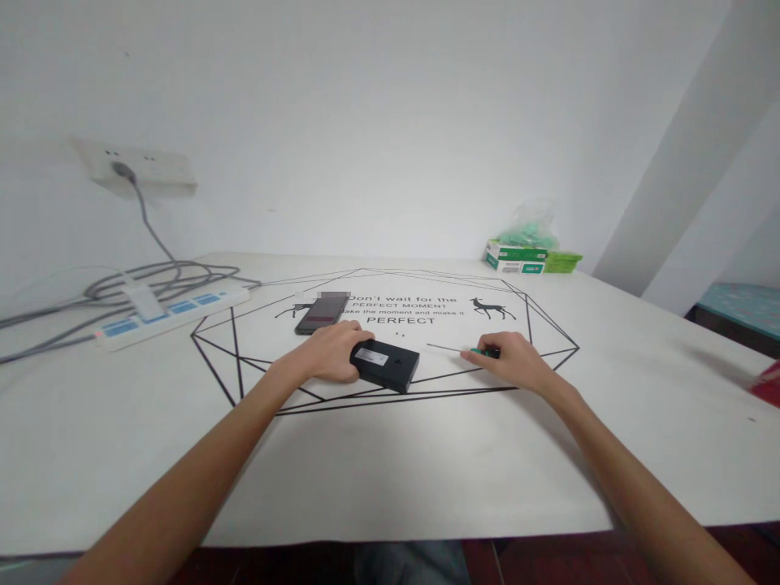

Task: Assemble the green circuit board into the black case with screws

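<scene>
My left hand (337,352) grips the left end of a flat black box-shaped device (390,365) with a white label on its upper face. In my right hand (509,357) is a screwdriver (484,352) with a green and black handle, its thin shaft pointing left toward the device without touching it. Two tiny dark pieces, perhaps screws (399,334), lie on the tabletop just beyond the device. A dark smartphone (322,313) lies behind my left hand.
A white power strip (174,317) with a plug and coiled grey cables (164,280) occupies the left side. Green and white boxes (517,256) topped by a plastic bag (529,231) stand at the back right. A red object (768,383) sits at the right edge.
</scene>
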The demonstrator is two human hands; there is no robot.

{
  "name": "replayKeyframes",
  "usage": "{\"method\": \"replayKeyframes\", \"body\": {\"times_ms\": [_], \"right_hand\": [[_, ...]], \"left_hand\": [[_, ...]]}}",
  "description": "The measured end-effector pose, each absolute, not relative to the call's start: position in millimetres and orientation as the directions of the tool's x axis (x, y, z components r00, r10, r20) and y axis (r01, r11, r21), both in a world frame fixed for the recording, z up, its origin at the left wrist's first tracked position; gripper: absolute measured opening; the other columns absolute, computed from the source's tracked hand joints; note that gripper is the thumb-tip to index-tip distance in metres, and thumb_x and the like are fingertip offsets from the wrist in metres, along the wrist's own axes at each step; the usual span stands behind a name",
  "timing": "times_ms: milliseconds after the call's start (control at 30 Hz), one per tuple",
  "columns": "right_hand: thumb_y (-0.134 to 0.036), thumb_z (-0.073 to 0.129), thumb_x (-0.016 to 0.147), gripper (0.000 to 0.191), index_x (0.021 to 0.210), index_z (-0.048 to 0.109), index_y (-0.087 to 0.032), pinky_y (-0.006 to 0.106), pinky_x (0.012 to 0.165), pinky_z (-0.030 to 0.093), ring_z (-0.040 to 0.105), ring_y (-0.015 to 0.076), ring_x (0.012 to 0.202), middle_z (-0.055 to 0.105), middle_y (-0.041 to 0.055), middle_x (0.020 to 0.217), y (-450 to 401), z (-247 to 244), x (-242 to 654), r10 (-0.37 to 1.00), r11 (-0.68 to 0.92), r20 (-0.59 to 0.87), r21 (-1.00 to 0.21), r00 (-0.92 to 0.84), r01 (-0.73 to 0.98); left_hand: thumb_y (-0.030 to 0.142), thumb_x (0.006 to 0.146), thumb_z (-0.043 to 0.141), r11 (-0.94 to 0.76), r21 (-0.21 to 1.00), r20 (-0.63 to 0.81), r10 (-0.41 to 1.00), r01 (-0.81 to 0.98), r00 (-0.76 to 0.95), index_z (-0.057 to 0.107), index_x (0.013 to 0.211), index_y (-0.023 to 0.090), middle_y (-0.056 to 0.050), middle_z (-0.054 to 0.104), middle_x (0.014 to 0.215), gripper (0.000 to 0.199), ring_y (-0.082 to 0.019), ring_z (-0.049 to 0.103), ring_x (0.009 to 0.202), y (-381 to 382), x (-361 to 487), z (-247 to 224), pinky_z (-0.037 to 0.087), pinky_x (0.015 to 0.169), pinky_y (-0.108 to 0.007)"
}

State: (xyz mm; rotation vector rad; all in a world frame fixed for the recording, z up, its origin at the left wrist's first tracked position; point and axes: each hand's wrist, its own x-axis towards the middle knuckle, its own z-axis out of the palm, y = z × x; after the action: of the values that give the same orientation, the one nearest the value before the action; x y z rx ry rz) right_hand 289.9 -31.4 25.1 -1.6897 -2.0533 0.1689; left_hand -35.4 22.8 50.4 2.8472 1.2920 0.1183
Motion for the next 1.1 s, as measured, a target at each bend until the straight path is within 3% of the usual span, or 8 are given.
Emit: {"method": "replayKeyframes", "body": {"times_ms": [67,167,300,667,1100], "right_hand": [[-0.062,0.053,0.081,0.049,0.055,0.050,-0.020,0.027,0.053,0.028,0.038,0.0118,0.051,0.045,-0.0030,0.050,-31.9,24.6,289.2,0.948,0.290,0.245,-0.409,-0.202,0.865],[-0.061,0.053,0.081,0.049,0.053,0.049,-0.020,0.026,0.052,0.027,0.036,0.0111,0.051,0.042,-0.0036,0.050,-32.7,23.5,287.6,0.940,0.326,0.241,-0.430,-0.241,0.842],[-0.060,0.053,0.081,0.049,0.053,0.048,-0.020,0.026,0.052,0.027,0.036,0.0112,0.051,0.043,-0.0034,0.050,-34.4,22.8,284.0,0.944,0.322,0.219,-0.436,-0.248,0.841],[-0.060,0.052,0.082,0.049,0.055,0.046,-0.020,0.026,0.054,0.028,0.037,0.0115,0.053,0.043,-0.0033,0.052,-35.4,23.2,283.1,0.944,0.316,0.231,-0.424,-0.235,0.849],[-0.056,0.050,0.085,0.048,0.055,0.047,-0.019,0.026,0.053,0.025,0.036,0.0104,0.052,0.041,-0.0037,0.052,-33.5,23.2,284.1,0.935,0.352,0.206,-0.459,-0.288,0.816]], "left_hand": [[0.029,0.064,0.061,-0.675,0.109,0.044,0.737,0.730,0.675,0.060,0.117,0.020,-0.010,0.062,0.116,0.053,-0.029,0.059,0.104,23.5,-36.2,51.6,0.046,0.087,-0.037],[0.056,0.070,0.066,-0.699,0.192,0.071,0.710,0.688,0.701,0.050,0.134,0.021,-0.012,0.051,0.140,0.074,-0.032,0.046,0.127,18.0,-26.9,49.6,0.035,0.106,-0.042],[0.074,0.065,0.065,-0.771,0.207,0.144,0.633,0.603,0.760,0.044,0.141,0.025,-0.011,0.046,0.144,0.093,-0.034,0.039,0.133,4.6,-1.0,37.9,0.028,0.110,-0.046],[0.076,0.074,0.055,-0.791,0.164,0.156,0.611,0.590,0.776,0.045,0.141,0.018,-0.015,0.051,0.138,0.089,-0.034,0.045,0.127,0.9,11.1,25.9,0.030,0.106,-0.044],[0.075,0.075,0.056,-0.819,0.197,0.197,0.572,0.539,0.796,0.052,0.133,0.020,-0.012,0.057,0.135,0.080,-0.032,0.051,0.123,7.8,9.7,24.6,0.034,0.105,-0.043]]}}
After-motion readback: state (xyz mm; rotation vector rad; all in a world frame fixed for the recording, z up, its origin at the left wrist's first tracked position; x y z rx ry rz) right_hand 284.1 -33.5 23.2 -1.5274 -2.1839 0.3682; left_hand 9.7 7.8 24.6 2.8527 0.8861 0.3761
